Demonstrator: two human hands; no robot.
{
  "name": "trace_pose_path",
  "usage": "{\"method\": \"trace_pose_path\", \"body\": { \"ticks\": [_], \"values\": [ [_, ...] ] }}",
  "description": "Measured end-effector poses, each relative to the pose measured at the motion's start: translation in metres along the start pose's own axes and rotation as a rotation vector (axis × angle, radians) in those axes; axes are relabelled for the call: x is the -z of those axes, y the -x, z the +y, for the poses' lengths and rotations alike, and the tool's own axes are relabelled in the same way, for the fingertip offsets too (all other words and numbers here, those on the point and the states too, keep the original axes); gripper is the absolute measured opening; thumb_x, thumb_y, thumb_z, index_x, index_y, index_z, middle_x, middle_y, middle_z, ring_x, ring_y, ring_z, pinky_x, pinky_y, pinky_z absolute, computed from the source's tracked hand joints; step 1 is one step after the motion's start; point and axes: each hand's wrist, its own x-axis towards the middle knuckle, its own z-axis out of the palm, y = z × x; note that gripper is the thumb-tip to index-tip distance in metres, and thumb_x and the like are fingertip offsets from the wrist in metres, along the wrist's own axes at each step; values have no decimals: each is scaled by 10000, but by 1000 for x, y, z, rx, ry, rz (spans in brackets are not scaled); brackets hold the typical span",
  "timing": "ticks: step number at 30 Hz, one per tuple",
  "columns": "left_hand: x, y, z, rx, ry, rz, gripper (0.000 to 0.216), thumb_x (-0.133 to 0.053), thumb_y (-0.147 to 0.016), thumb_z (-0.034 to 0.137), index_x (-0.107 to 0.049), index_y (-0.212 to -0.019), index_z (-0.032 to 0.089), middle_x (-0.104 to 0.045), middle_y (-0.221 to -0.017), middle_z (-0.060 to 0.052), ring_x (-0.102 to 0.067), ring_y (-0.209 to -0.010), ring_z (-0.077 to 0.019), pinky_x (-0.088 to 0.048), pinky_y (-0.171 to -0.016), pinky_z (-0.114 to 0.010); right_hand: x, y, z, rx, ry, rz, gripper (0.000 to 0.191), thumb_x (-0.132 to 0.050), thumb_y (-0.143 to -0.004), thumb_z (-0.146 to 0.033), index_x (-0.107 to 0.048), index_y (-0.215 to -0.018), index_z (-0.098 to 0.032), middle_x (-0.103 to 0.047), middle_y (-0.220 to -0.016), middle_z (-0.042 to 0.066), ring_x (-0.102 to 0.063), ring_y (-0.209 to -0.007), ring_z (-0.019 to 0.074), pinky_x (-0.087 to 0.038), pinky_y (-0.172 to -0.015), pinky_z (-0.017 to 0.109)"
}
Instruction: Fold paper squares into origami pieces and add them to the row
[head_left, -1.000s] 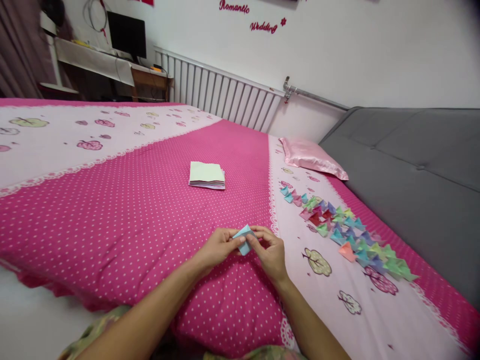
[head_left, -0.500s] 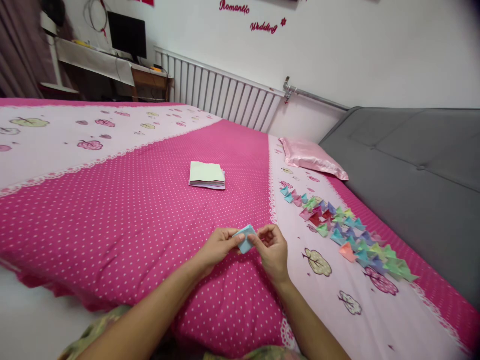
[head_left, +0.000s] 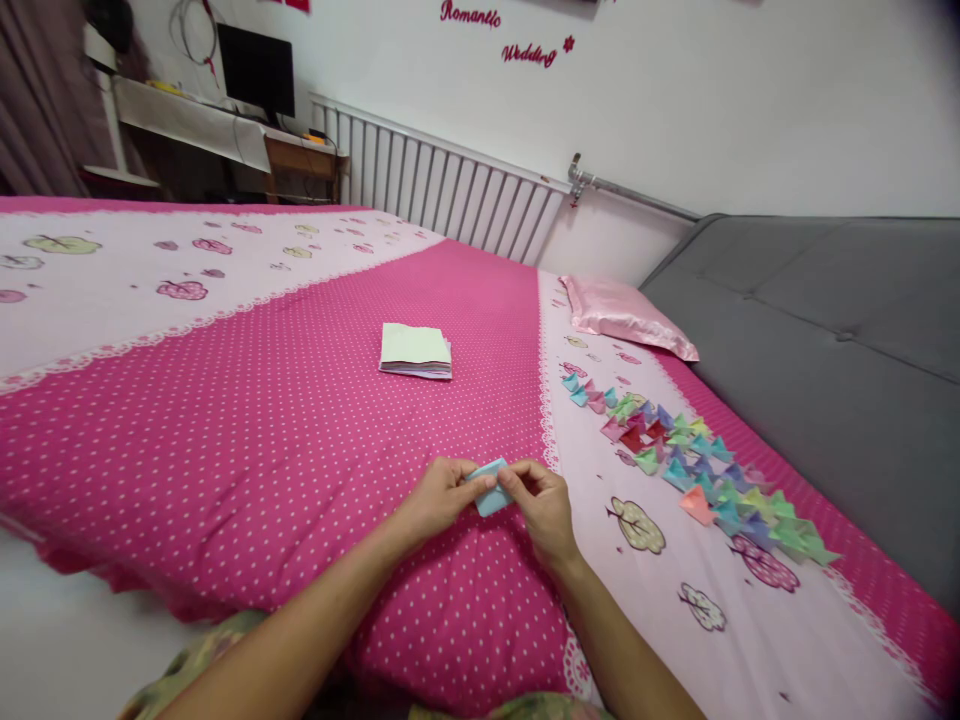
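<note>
A small folded piece of light blue paper is held between my two hands, low over the near part of the bed. My left hand pinches its left side, thumb on top. My right hand grips the upper right edge between thumb and fingers. The fingertips behind the paper are hidden. On the bed to the right stand several folded paper boats in many colours, grouped in slanting rows. Beyond my hands lies a stack of square paper sheets, a pale green one on top.
The bed has a pink dotted sheet with pale printed strips. A pink satin pillow lies by the grey headboard. At the back are a white railing and a desk with a monitor.
The blue paper has dropped slightly and tilted in my hands. My right hand's fingers have closed in and shifted a little left and down along its upper edge.
</note>
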Motion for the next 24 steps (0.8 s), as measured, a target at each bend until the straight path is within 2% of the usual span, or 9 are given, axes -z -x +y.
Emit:
{"method": "trace_pose_path", "body": {
  "ticks": [4,7,11,17,24],
  "values": [
    [-1,2,4,17,19,-7,410,-519,-735,489,-522,-582,109,-415,-505,22,-335,-463,-68,-228,-471,-220,1,2,-6,134,237,1,178,-570,-786,-315,-662,-747,-168,-620,-653,11,-554,-597,137,-448,-562,249],
    [-3,2,4,10,17,5,409,-505,-752,475,-517,-569,109,-445,-513,8,-349,-462,-66,-246,-476,-217,0,5,-10,267,453,-11,223,-480,-847,-276,-675,-913,-190,-649,-760,39,-576,-667,156,-457,-616,275],
    [-7,0,0,-25,71,12,403,-496,-763,468,-507,-568,115,-460,-520,1,-382,-473,-72,-286,-488,-214,0,7,-9,362,601,-25,302,-416,-875,-231,-593,-1118,-199,-653,-946,82,-602,-825,182,-475,-718,302],
    [-8,-1,-5,-42,77,56,399,-483,-773,474,-513,-598,117,-462,-539,0,-391,-487,-77,-301,-489,-213,1,6,-4,423,623,-67,325,-419,-870,-202,-561,-1162,-202,-645,-1007,84,-604,-886,178,-482,-769,298],
    [-6,0,-7,-61,4,56,411,-479,-767,487,-482,-559,132,-392,-518,25,-333,-478,-70,-261,-472,-214,1,7,-12,427,529,-66,257,-468,-838,-195,-655,-1010,-237,-674,-839,54,-614,-754,183,-475,-682,297]
  ]
}}
